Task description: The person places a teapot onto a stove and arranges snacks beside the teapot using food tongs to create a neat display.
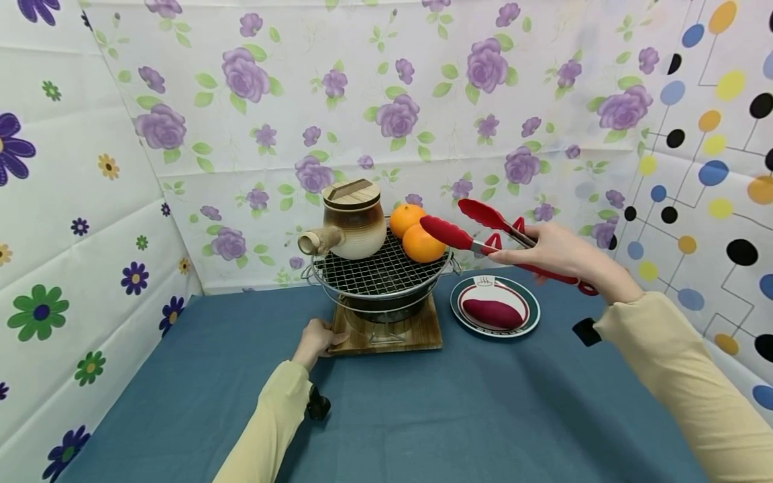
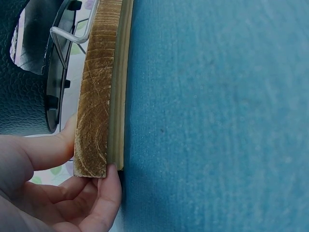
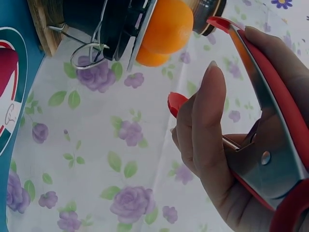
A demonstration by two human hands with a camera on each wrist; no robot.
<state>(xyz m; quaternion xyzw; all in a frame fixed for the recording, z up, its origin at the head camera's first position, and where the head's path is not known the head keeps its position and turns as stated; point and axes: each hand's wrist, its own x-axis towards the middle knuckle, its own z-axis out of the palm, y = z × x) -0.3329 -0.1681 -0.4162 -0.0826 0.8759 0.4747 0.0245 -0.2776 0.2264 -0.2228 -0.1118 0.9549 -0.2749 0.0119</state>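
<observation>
My left hand point(image 1: 315, 337) grips the front left corner of a wooden board point(image 1: 386, 343). In the left wrist view the thumb lies on top of the board point(image 2: 96, 106), fingertips against its underside. My right hand point(image 1: 558, 253) holds red-tipped tongs point(image 1: 447, 233), their jaws apart and pointing left. The tips are beside two oranges point(image 1: 424, 244), one partly behind the other. Both rest on the wire mesh point(image 1: 386, 276) of a round black grill, beside a brown-and-cream teapot point(image 1: 362, 231) with a wooden lid. In the right wrist view, fingers wrap the tongs point(image 3: 285, 96).
A dark red sweet potato point(image 1: 493, 314) lies on a green-rimmed plate point(image 1: 535, 307), right of the board. Blue cloth point(image 1: 423, 416) covers the table. Patterned sheets point(image 1: 350, 87) hang behind and at both sides. The teapot handle point(image 1: 314, 241) sticks out past the grill's left edge.
</observation>
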